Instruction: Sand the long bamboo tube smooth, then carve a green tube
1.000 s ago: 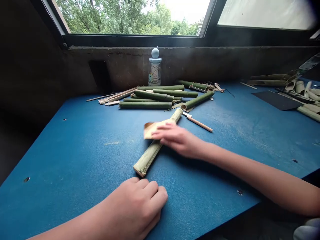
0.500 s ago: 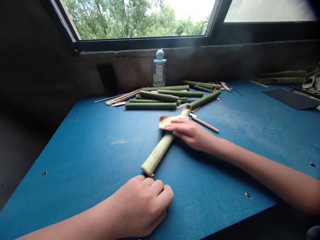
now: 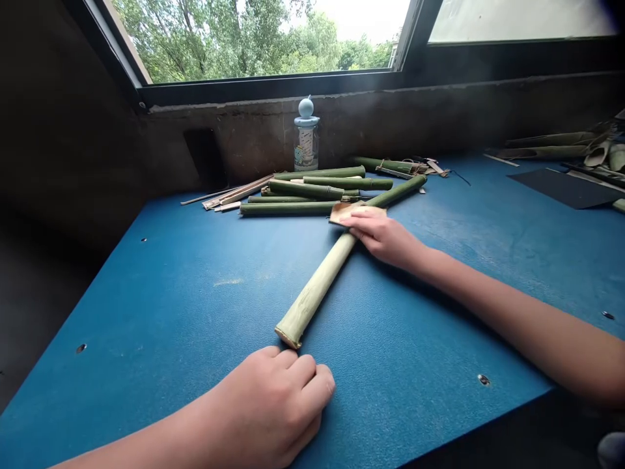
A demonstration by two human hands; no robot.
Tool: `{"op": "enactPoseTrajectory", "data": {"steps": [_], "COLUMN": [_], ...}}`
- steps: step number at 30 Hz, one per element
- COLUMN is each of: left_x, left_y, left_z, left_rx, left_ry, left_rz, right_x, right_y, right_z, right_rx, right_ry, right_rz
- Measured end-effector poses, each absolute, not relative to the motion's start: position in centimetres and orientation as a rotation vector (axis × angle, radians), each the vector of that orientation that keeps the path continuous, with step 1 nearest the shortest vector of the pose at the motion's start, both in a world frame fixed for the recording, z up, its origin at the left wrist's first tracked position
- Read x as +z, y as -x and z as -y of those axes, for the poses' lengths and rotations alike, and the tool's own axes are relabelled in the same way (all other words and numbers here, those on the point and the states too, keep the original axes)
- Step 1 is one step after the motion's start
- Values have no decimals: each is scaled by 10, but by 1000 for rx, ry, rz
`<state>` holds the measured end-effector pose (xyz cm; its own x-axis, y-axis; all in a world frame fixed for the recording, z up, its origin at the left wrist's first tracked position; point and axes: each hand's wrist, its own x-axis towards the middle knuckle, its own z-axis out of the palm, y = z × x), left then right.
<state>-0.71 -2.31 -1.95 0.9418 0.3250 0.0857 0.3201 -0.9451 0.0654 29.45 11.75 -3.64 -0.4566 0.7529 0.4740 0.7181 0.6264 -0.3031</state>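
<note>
A pale green bamboo stick (image 3: 319,283) lies slanted on the blue table (image 3: 170,293), its near end pointing at me. My right hand (image 3: 381,236) presses a tan sheet of sandpaper (image 3: 346,211) around the stick's far end, fingers wrapped over it. My left hand (image 3: 273,407) rests as a loose fist on the table, its knuckles just below the stick's near end; I see nothing in it.
A pile of dark green bamboo sticks (image 3: 312,190) and thin splints (image 3: 229,193) lies behind, by a small blue-capped bottle (image 3: 306,135) at the wall. More bamboo pieces (image 3: 561,146) and a dark sheet (image 3: 566,187) sit at the far right.
My right hand has slid the sandpaper along the stick from its middle to its far end. The left hand has stayed by the near end.
</note>
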Motion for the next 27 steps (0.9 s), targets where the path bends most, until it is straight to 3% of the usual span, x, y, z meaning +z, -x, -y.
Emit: {"op": "enactPoseTrajectory", "data": {"steps": [7,17,24,27], "left_x": [-19,-17,-18,-18], "left_y": [7,7,7,8], "left_z": [22,23,23,24], "left_rx": [188,173,150,122], "left_ry": [-3039,-3052,-3057,-3055], "left_rz": [-494,-496,-529,-528], "right_x": [-24,-47,-22,-22], "right_y": [-219,-315,-231,-240], "right_z": [-38,-140,-50,-60], "right_rx": [631,279,725,671], "right_ry": [440,1140,470,493], "right_rz": [2569,2112,2526,2539]}}
